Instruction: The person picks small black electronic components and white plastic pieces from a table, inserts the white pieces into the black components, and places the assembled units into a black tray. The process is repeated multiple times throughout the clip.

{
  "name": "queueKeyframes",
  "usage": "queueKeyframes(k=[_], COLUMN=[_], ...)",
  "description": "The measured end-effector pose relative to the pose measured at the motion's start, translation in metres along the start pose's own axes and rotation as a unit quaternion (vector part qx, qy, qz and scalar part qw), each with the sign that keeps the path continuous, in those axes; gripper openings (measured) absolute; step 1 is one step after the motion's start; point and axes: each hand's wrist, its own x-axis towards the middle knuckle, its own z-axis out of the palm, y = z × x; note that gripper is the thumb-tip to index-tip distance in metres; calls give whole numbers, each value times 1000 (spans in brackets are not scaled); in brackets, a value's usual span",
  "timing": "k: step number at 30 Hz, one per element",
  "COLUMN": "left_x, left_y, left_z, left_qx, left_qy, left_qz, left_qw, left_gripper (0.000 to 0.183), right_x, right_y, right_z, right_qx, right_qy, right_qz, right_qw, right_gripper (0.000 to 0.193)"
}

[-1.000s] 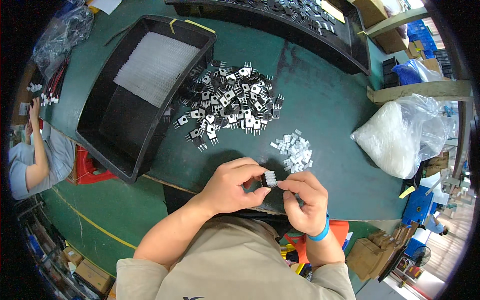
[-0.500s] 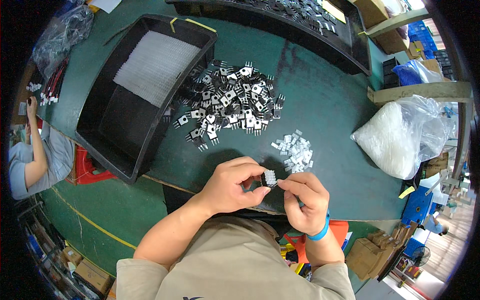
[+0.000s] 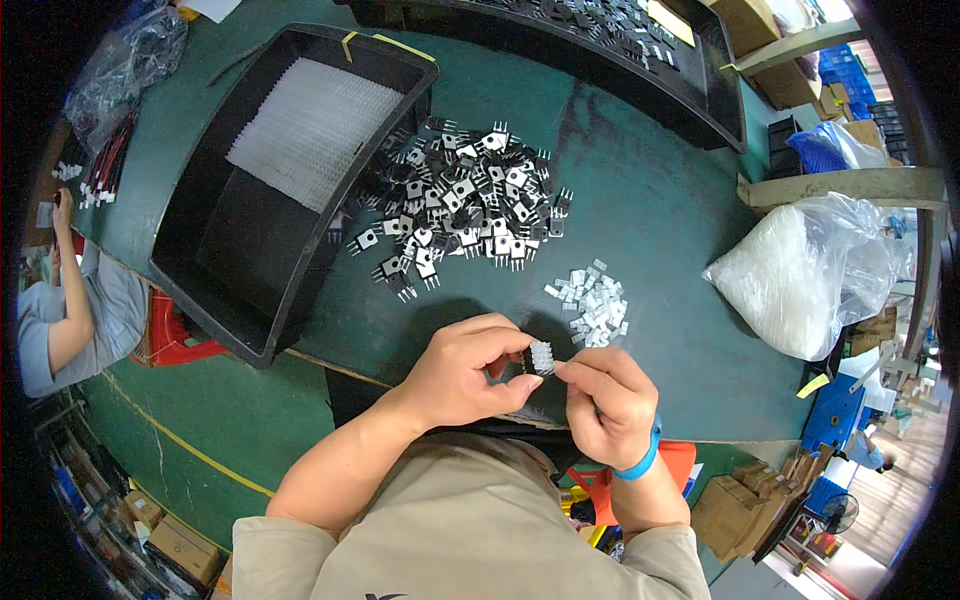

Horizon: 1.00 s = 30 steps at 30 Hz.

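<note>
Between the thumb and fingers of my left hand (image 3: 465,370) is a small stack of black transistors (image 3: 530,359), standing side by side. White plastic sleeves (image 3: 542,356) cover their legs on the side toward my right hand. My right hand (image 3: 612,400), with a blue band at the wrist, is closed in a pinch right at the sleeves; whatever lies between its fingertips is too small to make out. Just beyond my hands lies a pile of loose white sleeves (image 3: 597,310). Farther off is a heap of loose three-legged transistors (image 3: 465,195), black with silvery backs.
At the left stands a black bin (image 3: 235,215) with a white ribbed sheet of sleeved parts inside. Another black tray (image 3: 560,50) full of black parts runs along the back. A clear bag of white pieces (image 3: 790,270) sits at the right. A co-worker's arm (image 3: 70,310) shows far left.
My right fingertips have shifted very slightly at the sleeves. My left hand keeps its hold on the stack, and the piles look the same.
</note>
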Motion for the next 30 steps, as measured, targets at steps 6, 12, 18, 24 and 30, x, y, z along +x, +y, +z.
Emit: queueKeyframes(k=[6, 12, 18, 24, 30], left_x=[-2, -4, -7, -9, -6], left_y=[-1, 0, -10, -10, -4], left_z=[2, 12, 19, 20, 19], left_qx=[24, 118, 206, 240, 156], left_qy=[8, 59, 94, 79, 103], left_qz=[9, 68, 163, 175, 103], left_qw=[1000, 989, 960, 952, 977], left_gripper=[33, 38, 41, 42, 37], right_x=[3, 8, 7, 3, 10], right_y=[-2, -12, -13, -14, -9], right_z=[1, 5, 12, 15, 0], right_qx=[21, 38, -13, -16, 29], right_qy=[8, 28, 22, 4, 9], right_qz=[24, 157, 171, 200, 174], right_qw=[999, 986, 985, 980, 984], right_gripper=[26, 19, 16, 16, 16])
